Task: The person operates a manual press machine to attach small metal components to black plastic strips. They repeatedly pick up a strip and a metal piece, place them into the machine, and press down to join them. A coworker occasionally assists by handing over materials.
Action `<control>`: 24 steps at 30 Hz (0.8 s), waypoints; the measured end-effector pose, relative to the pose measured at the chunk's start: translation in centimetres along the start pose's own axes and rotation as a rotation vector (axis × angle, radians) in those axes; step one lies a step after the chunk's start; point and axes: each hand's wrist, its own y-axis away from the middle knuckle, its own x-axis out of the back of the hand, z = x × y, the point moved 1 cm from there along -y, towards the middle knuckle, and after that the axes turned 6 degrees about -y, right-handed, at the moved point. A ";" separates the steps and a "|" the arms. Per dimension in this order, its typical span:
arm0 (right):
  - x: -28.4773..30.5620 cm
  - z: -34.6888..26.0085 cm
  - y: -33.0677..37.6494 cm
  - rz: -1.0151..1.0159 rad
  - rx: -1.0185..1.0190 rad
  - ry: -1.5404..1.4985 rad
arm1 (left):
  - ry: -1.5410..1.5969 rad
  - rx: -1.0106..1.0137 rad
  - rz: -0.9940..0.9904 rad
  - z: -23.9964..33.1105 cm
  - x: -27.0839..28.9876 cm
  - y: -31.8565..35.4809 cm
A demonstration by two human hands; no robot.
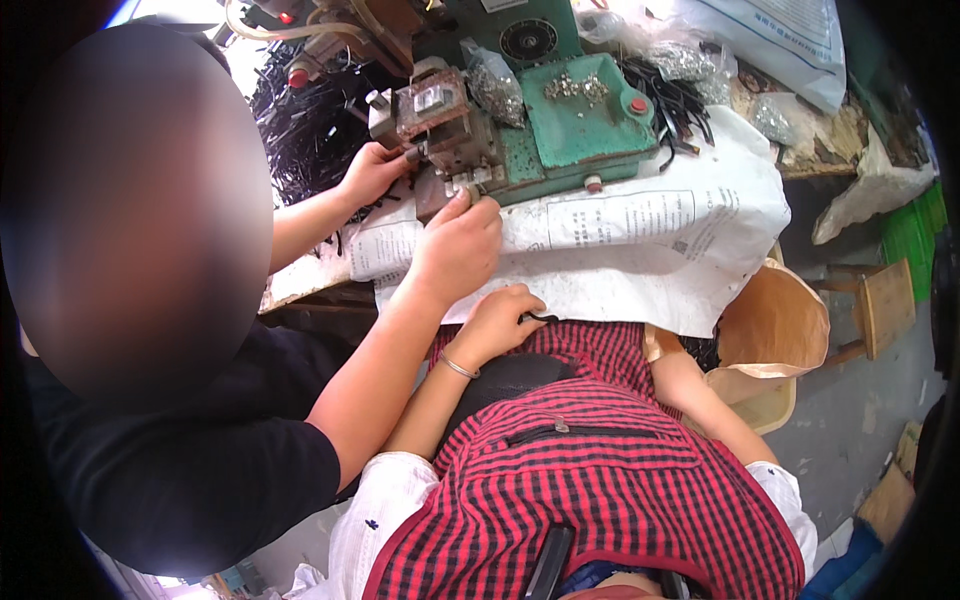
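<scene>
Heap of black strips (pixel 305 120), left of the machine. Co-worker's hands (pixel 462 245), two, at the front of a green machine (pixel 575 140). Left hand (pixel 500 322), bangle at wrist: fingers pinch one short black strip (pixel 541 318) above the checked apron (pixel 620 480), near the white sheet (pixel 620 285). Right forearm (pixel 700 392): meets the brown paper bag (pixel 778 318); hand hidden, grip cannot be told.

Print (pixel 620 218) on white sheet (pixel 600 275), bag (pixel 775 45)
</scene>
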 end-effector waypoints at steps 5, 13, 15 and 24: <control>-1.7 -0.5 -1.3 0.027 -0.001 0.045 | 0.030 0.023 -0.023 0.2 0.6 0.0; -1.5 -0.3 -1.1 0.032 -0.026 0.035 | 0.030 -0.001 -0.019 0.6 0.6 -0.4; -1.8 -0.1 -1.1 0.065 -0.037 0.026 | 0.025 -0.007 -0.020 0.9 0.6 -0.6; -6.6 -1.1 -3.8 0.431 -0.022 -0.495 | -0.148 0.071 -0.128 0.3 0.4 1.0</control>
